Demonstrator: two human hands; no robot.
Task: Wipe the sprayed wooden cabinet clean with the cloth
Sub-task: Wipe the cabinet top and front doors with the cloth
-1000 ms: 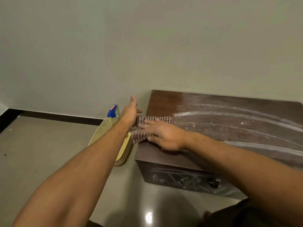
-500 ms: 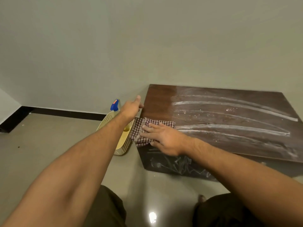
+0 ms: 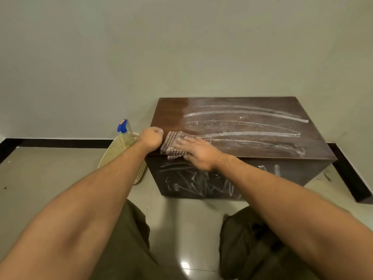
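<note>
My right hand [image 3: 198, 153] lay flat, fingers spread, pressing the checked cloth [image 3: 175, 145] at the wooden cabinet [image 3: 252, 138] top's front-left corner; my left hand [image 3: 151, 137] was fisted, holding nothing, beside it.

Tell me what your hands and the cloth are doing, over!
Right hand flat on checked cloth. Left hand fisted at cabinet corner. White streaks remain. Nothing blocking.

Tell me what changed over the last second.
The left hand closed from open fingers into a fist beside the cloth. The right hand stayed flat on the cloth at the cabinet top's near-left corner. Streaks, spray bottle and basket unchanged.
</note>
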